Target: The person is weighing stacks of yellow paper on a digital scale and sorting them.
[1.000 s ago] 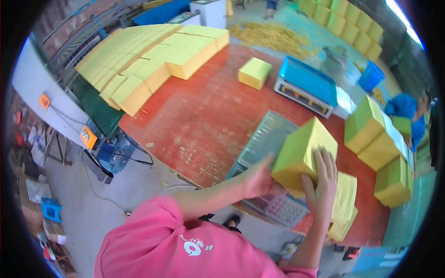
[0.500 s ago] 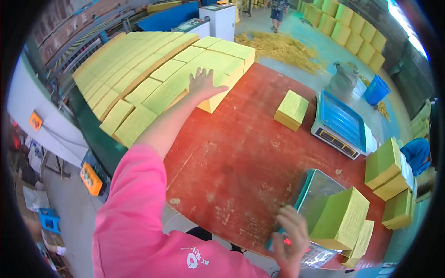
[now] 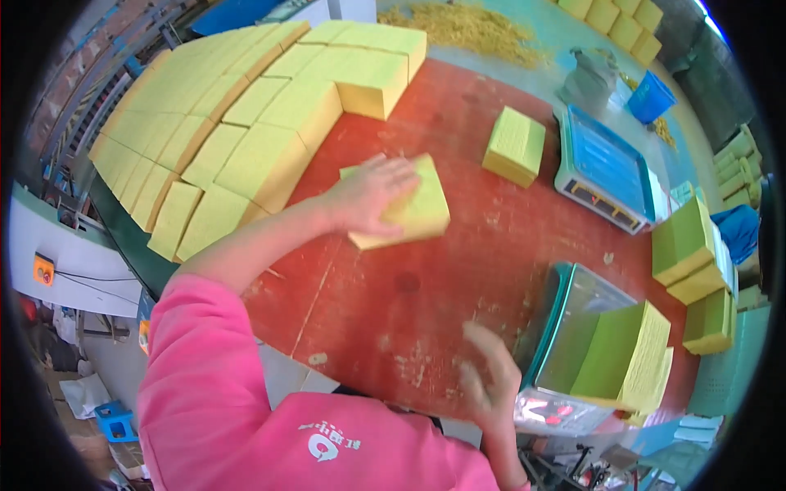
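Observation:
My left hand (image 3: 378,195) lies across the top of a yellow paper stack (image 3: 427,214), its thumb near one edge and its fingers over the far part, holding the block on the red table. To its left stands a large bank of similar yellow stacks (image 3: 270,155) in tight rows, with a notch in its right side. My right hand (image 3: 490,378), somewhat blurred, hovers beside a tabletop scale (image 3: 547,327), fingers apart and holding nothing. A thick yellow paper stack (image 3: 616,352) rests tilted on that scale.
Beyond, a single yellow block (image 3: 515,146) sits on the red table (image 3: 393,327) beside a second scale with a blue tray (image 3: 606,168). More yellow stacks (image 3: 684,245) stand at the right edge. A blue bin (image 3: 652,96) and loose yellow scraps (image 3: 467,31) are on the floor.
My left hand has drawn a yellow paper stack away from the bank, toward me and right. My right hand stays by the near scale, slightly higher. The view has shifted.

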`<action>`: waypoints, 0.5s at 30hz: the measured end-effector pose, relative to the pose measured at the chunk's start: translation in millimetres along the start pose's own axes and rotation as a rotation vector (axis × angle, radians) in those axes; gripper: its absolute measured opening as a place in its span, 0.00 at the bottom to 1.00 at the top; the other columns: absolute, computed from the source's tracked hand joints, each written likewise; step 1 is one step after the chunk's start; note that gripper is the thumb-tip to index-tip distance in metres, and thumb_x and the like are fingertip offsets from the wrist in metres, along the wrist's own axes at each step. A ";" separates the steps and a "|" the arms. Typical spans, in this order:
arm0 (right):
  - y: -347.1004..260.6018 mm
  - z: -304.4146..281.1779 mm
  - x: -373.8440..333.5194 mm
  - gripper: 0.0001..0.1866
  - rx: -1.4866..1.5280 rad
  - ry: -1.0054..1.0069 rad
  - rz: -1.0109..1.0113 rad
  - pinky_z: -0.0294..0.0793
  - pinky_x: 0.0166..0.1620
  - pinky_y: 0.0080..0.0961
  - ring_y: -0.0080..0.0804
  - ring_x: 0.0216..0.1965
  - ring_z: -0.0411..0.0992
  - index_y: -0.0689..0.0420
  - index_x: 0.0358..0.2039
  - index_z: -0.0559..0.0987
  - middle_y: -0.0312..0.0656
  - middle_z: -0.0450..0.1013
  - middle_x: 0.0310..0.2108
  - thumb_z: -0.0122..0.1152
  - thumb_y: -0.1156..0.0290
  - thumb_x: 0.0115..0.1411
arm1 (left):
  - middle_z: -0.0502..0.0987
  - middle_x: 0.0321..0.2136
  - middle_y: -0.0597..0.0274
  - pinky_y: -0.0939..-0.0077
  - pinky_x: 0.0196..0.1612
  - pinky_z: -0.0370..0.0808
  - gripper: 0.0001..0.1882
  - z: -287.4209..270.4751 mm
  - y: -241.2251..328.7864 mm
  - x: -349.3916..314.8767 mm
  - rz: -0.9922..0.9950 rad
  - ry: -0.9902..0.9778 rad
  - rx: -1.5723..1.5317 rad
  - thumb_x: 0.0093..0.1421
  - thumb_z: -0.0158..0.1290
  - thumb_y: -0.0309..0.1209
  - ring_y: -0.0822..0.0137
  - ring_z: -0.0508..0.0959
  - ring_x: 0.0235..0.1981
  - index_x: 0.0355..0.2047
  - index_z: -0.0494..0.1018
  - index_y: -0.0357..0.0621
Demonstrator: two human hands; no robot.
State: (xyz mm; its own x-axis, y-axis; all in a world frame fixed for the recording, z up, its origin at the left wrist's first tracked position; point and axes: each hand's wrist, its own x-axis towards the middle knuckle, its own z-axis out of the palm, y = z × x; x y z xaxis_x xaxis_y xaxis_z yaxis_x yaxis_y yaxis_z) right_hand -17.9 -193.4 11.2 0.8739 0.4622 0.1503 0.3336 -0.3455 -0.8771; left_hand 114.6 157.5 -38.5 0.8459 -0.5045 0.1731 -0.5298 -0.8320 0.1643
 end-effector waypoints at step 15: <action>53.1 0.5 -72.7 0.34 -0.100 -0.320 -0.148 0.73 0.49 0.41 0.54 0.49 0.72 0.65 0.59 0.65 0.58 0.71 0.49 0.65 0.63 0.55 | 0.60 0.64 0.48 0.59 0.65 0.56 0.43 80.7 372.3 -206.9 -1.381 0.897 -1.323 0.65 0.49 0.48 0.55 0.61 0.65 0.70 0.41 0.40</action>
State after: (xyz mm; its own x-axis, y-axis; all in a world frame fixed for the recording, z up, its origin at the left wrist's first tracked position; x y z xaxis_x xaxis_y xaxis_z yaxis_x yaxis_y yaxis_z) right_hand -63.9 -245.0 -46.5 0.6638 0.7400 0.1084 0.4953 -0.3263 -0.8051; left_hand -252.8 -66.5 -91.6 0.5925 0.7025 -0.3941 0.2028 0.3434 0.9170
